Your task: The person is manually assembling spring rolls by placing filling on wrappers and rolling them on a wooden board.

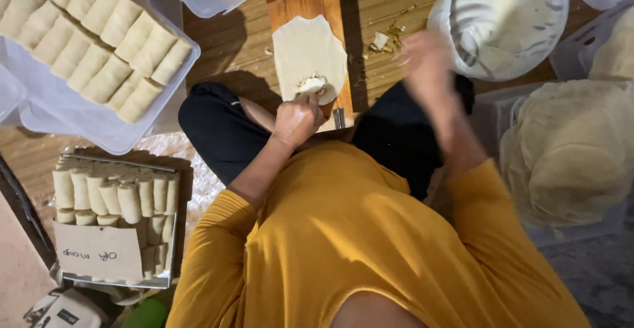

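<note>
Head view looking down on a seated person in a mustard long-sleeved top and dark trousers. A wooden board [305,1] lies in front of the knees, with a thin pale wrapper sheet [307,47] spread flat on it. A small lump of filling [312,84] sits at the sheet's near edge. Left hand [298,119] rests at that near edge, fingers curled and pressed together just beside the filling, touching the sheet. Right hand [426,61] is raised near a clear tub of white paste [502,21], heavily motion-blurred; cannot tell how its fingers are set or whether it holds anything. Stack of round wrappers [571,156] in a container on the right. Clear tray of finished rolls [92,41] at upper left, a second tray of rolls [115,199] at lower left with a paper label [98,252] over it. Scraps on the wooden floor [386,37].
</note>
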